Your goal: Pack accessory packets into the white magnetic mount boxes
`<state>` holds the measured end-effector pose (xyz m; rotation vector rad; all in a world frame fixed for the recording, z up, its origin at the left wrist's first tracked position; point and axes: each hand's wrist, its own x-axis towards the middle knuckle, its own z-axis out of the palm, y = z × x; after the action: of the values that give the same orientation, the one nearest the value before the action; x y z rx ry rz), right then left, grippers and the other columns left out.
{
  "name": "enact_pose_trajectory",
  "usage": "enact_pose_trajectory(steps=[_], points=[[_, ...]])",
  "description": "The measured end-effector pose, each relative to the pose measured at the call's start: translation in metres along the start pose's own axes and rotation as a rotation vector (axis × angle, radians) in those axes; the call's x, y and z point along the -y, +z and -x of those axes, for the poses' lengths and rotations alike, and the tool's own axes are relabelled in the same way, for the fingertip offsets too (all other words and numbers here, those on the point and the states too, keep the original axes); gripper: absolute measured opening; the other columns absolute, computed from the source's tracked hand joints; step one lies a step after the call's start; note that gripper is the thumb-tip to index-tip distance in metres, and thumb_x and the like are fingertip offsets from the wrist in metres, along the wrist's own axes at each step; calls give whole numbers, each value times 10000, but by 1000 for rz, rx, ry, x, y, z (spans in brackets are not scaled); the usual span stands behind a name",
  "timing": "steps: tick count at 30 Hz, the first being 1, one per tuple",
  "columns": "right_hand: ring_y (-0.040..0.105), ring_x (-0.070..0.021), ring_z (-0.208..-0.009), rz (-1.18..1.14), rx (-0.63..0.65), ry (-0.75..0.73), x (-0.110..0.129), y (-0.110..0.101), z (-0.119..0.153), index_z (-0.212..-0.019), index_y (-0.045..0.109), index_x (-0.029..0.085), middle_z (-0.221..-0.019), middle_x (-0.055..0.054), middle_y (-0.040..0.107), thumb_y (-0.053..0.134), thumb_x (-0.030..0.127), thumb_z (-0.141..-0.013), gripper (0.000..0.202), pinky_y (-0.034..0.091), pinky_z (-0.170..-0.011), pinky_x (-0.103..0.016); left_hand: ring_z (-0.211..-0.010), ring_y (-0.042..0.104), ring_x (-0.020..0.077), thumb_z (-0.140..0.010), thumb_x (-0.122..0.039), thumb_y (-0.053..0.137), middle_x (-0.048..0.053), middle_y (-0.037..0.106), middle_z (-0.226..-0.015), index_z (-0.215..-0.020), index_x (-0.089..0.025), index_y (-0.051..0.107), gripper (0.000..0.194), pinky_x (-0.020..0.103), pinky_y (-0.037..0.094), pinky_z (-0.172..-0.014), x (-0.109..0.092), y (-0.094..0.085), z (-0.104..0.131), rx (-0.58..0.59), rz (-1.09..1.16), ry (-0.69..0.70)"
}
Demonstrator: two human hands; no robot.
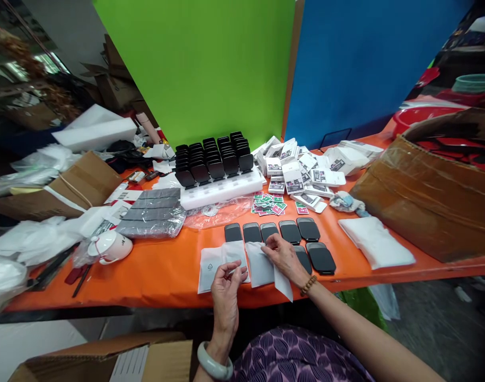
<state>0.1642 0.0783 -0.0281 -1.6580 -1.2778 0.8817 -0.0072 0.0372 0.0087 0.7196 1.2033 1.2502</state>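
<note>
My right hand (285, 257) has its thumb and fingertips closed at the top edge of a thin white sleeve (258, 271) on the table's front part. Below that palm a loose white flap (283, 285) hangs toward the table edge; where it joins is hidden. My left hand (227, 281) is loosely curled, thumb and forefinger slightly apart, over the lower edge of another white sleeve (234, 252). A further sleeve with a small printed mark (209, 269) lies to its left. Behind the sleeves, flat black rounded pads (290, 232) lie in two rows, partly covered by my right hand.
Black pads stand in a white foam tray (222, 190) at the back. Small white boxes (293, 176) and coloured cards (268, 203) are heaped beside it. A white mug (110, 246) stands left, a white foam packet (376, 242) lies right, near a big cardboard box (429, 196).
</note>
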Motion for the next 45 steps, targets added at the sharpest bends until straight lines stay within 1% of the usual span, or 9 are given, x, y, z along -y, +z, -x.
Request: enact_pose_trajectory(steps=[5, 12, 19, 23, 27, 35, 39, 42, 45], points=[[556, -179, -729, -162, -79, 6, 11, -24, 18, -827, 555, 201, -770, -22, 601, 548, 464, -835, 263, 427, -659, -296, -848, 659, 178, -695, -456, 742, 58, 653, -974, -862, -172, 615, 353, 331, 536, -789, 9, 10, 7, 117, -101, -90], [566, -150, -747, -532, -15, -38, 24, -34, 56, -964, 572, 207, -880, -34, 604, 625, 460, -817, 297, 478, -661, -256, -715, 586, 146, -676, -483, 756, 33, 647, -821, -974, -176, 628, 446, 236, 463, -651, 18, 39, 21, 504, -133, -272], [591, -178, -893, -594, 187, 27, 19, -59, 69, -1098, 580, 231, -1020, -46, 622, 708, 403, -755, 405, 494, -754, -278, -575, 466, 100, -687, -425, 758, -18, 585, -619, -713, -147, 654, 298, 208, 376, -579, 0, 44, 20, 425, -146, -233], [539, -138, -683, -413, 258, 76, 16, -67, 76, -871, 654, 193, -760, 2, 608, 657, 428, -794, 248, 436, -604, -235, -609, 494, 134, -775, -453, 659, 5, 615, -622, -725, -153, 722, 310, 231, 381, -600, -3, 41, 18, 547, -353, -137], [454, -116, -621, -312, 187, 46, 12, -66, 82, -741, 623, 184, -660, 29, 537, 638, 422, -811, 249, 364, -547, -211, -704, 562, 177, -763, -428, 672, 31, 676, -678, -734, -161, 743, 278, 261, 425, -688, -2, 46, 22, 473, -379, -83], [399, -105, -594, -338, 193, 78, 8, -60, 96, -658, 570, 172, -620, 37, 465, 561, 488, -851, 370, 322, -545, -218, -514, 365, 71, -661, -415, 780, -52, 506, -544, -584, -168, 510, 374, 200, 312, -530, 10, 52, 27, 426, 40, -377], [466, -108, -606, -582, 212, 156, 5, -58, 97, -832, 608, 195, -677, 36, 525, 645, 471, -798, 281, 360, -559, -215, -517, 353, 67, -625, -407, 808, -55, 486, -529, -571, -157, 526, 381, 197, 290, -524, 10, 50, 24, 411, -1, -370], [524, -110, -600, -850, 269, 260, 0, -58, 95, -1046, 543, 238, -736, 40, 575, 769, 402, -689, 453, 397, -558, -215, -569, 434, 86, -611, -357, 820, -26, 569, -574, -612, -137, 627, 293, 206, 331, -573, 9, 47, 21, 416, -103, -268], [558, -112, -672, -923, 302, 267, -2, -61, 94, -1070, 540, 236, -794, 28, 600, 811, 308, -651, 504, 429, -626, -221, -626, 500, 110, -625, -327, 808, 9, 639, -641, -647, -129, 684, 235, 222, 370, -627, 8, 46, 20, 448, -166, -227]])
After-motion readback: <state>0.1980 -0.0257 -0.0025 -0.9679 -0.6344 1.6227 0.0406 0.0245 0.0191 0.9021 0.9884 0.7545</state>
